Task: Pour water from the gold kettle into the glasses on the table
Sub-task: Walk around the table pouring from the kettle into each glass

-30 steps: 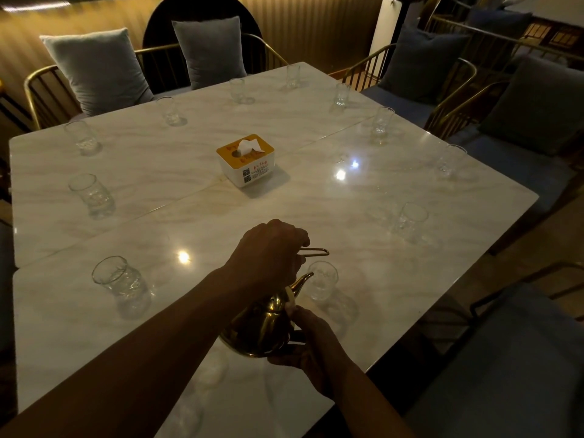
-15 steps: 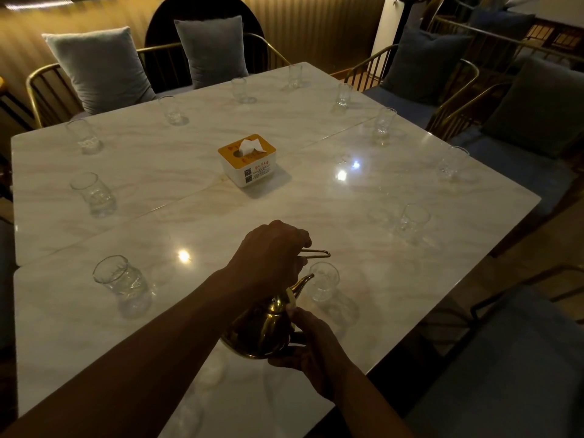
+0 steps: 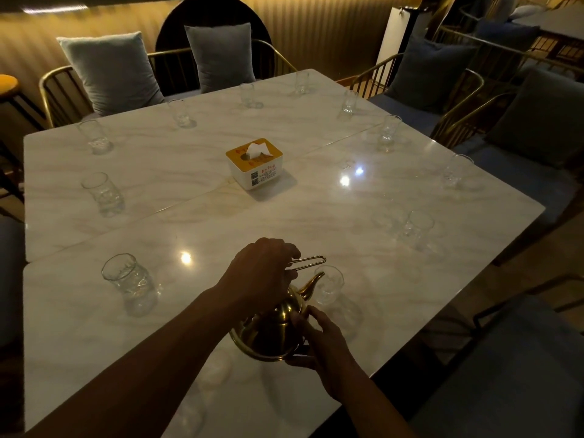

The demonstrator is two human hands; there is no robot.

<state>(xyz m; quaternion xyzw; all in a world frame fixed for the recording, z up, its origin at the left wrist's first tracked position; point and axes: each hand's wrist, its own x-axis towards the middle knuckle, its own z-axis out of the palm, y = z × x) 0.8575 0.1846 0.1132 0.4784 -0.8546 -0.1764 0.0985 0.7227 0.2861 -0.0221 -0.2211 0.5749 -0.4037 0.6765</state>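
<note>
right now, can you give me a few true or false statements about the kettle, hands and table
1. The left hand grips the gold kettle by its top handle. True.
2. The kettle's spout points at the nearest glass. True.
3. The right hand rests flat on the table, away from the kettle. False: it steadies the kettle's side.
4. A tissue box sits near the middle of the table. True.
5. The kettle stands on the table untouched. False: both hands hold it, tilted.
</note>
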